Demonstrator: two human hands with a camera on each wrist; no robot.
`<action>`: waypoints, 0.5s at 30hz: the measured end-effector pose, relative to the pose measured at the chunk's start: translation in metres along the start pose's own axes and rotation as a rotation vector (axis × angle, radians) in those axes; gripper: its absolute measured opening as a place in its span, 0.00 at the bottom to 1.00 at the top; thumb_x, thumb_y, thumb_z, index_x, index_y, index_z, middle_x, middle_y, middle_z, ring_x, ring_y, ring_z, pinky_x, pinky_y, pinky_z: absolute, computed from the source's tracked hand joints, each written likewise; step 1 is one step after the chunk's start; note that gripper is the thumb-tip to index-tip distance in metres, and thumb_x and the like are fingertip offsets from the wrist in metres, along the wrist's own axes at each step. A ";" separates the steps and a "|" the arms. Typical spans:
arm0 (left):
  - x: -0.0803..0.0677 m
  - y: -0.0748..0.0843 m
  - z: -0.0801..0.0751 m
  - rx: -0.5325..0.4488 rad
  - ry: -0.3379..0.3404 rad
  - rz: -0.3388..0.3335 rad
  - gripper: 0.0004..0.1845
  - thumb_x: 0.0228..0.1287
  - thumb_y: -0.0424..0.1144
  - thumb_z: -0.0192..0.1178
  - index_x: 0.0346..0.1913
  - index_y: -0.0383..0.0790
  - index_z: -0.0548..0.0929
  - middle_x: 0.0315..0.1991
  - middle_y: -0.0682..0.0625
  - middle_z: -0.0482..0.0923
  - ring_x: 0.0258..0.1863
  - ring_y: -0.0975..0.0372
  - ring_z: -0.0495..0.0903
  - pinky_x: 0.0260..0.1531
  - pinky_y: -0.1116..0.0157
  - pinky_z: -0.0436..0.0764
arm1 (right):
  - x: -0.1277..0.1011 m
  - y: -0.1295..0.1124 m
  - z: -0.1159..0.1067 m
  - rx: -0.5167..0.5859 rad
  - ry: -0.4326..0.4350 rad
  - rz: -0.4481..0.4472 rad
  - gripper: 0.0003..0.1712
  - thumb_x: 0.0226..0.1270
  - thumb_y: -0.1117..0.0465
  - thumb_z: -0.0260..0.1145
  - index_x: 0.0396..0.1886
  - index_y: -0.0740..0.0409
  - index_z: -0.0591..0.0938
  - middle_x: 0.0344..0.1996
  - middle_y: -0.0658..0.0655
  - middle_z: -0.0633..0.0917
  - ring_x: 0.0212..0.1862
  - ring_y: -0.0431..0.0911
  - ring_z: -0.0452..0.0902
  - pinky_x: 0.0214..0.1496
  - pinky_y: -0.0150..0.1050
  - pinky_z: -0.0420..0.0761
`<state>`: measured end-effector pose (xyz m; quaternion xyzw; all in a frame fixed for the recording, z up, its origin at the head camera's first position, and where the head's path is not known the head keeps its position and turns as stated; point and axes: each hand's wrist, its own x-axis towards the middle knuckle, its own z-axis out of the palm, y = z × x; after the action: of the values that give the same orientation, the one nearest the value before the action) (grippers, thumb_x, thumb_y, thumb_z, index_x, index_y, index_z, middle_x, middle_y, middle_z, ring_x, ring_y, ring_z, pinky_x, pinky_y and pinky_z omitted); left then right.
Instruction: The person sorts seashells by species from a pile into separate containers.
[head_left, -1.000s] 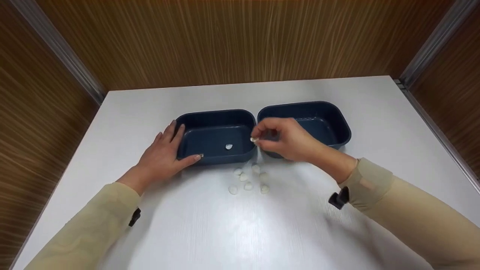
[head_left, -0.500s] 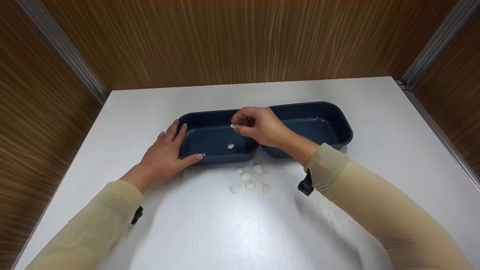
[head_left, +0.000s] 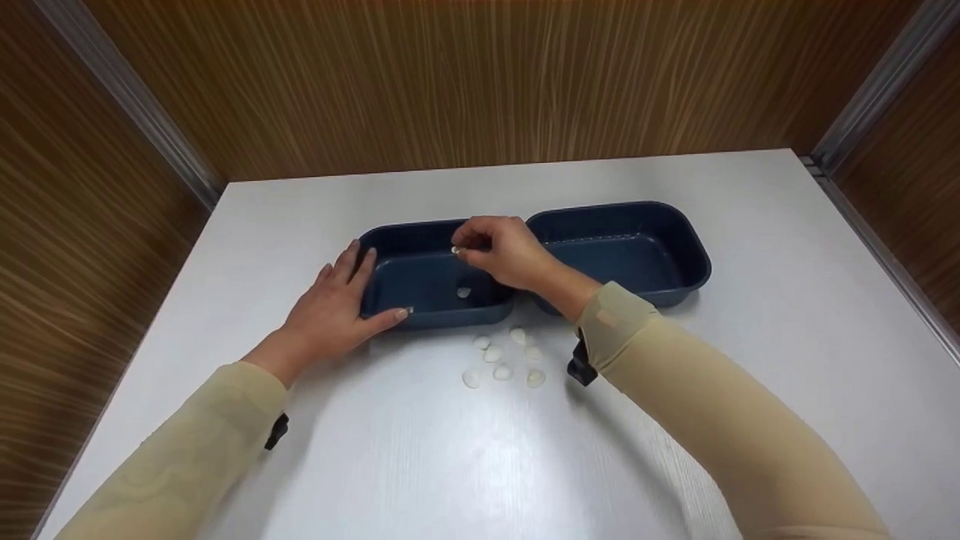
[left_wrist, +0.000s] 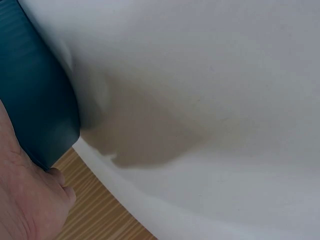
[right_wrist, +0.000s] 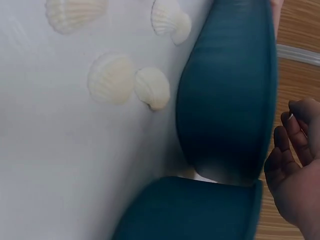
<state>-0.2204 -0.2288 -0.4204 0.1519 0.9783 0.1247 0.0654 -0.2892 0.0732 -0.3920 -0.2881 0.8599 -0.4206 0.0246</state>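
Observation:
Two dark blue tubs stand side by side on the white table (head_left: 420,450). Above the left tub (head_left: 405,247) my right hand (head_left: 499,251) pinches a small white shell (head_left: 456,250) in its fingertips. One shell (head_left: 463,292) lies on that tub's floor. My left hand (head_left: 330,311) rests flat against the tub's left front corner, fingers straight; in the left wrist view the tub's wall (left_wrist: 35,115) meets the palm (left_wrist: 27,200). Several white shells (head_left: 501,357) lie on the table in front of the tubs, also seen in the right wrist view as scalloped shells (right_wrist: 112,80).
The right tub (head_left: 622,247) holds nothing that I can see. Wood-panelled walls (head_left: 480,82) close in the table at the back and both sides. Bare tabletop stretches toward the near edge.
My right hand carried the pinched shell leftward, from the gap between the tubs to over the left tub. The left hand stayed on the tub.

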 end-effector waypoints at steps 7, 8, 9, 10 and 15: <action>-0.001 0.000 -0.001 -0.006 -0.001 0.000 0.65 0.63 0.86 0.42 0.87 0.44 0.38 0.87 0.39 0.30 0.84 0.40 0.43 0.82 0.45 0.43 | 0.005 0.003 0.001 -0.019 0.015 0.024 0.11 0.75 0.65 0.70 0.53 0.63 0.89 0.46 0.58 0.90 0.50 0.49 0.84 0.55 0.42 0.83; -0.001 0.001 -0.001 -0.006 -0.001 0.000 0.65 0.64 0.86 0.42 0.87 0.44 0.38 0.87 0.39 0.30 0.84 0.40 0.43 0.82 0.45 0.43 | 0.006 0.003 0.001 -0.018 0.019 0.030 0.11 0.75 0.66 0.70 0.54 0.63 0.89 0.47 0.58 0.90 0.50 0.49 0.85 0.56 0.43 0.83; -0.001 0.001 -0.002 -0.005 0.001 0.001 0.65 0.64 0.86 0.42 0.87 0.43 0.39 0.87 0.39 0.31 0.84 0.40 0.43 0.82 0.45 0.43 | 0.005 0.003 0.001 -0.019 0.022 0.036 0.12 0.76 0.66 0.70 0.55 0.63 0.88 0.48 0.58 0.90 0.51 0.49 0.85 0.57 0.43 0.83; -0.001 0.001 -0.002 -0.005 0.004 0.003 0.65 0.64 0.86 0.42 0.87 0.43 0.39 0.87 0.39 0.31 0.84 0.40 0.44 0.82 0.45 0.44 | 0.005 0.003 0.000 -0.021 0.025 0.041 0.12 0.76 0.66 0.69 0.55 0.63 0.88 0.49 0.58 0.89 0.52 0.49 0.85 0.57 0.43 0.82; -0.001 0.002 -0.002 -0.005 0.009 0.003 0.64 0.64 0.85 0.43 0.87 0.42 0.40 0.87 0.39 0.31 0.84 0.39 0.45 0.82 0.45 0.43 | 0.002 0.001 -0.006 -0.024 0.040 0.055 0.14 0.77 0.65 0.69 0.58 0.62 0.88 0.50 0.58 0.89 0.52 0.49 0.84 0.57 0.43 0.82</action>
<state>-0.2192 -0.2275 -0.4181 0.1527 0.9780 0.1282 0.0611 -0.2934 0.0766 -0.3888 -0.2562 0.8727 -0.4152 0.0157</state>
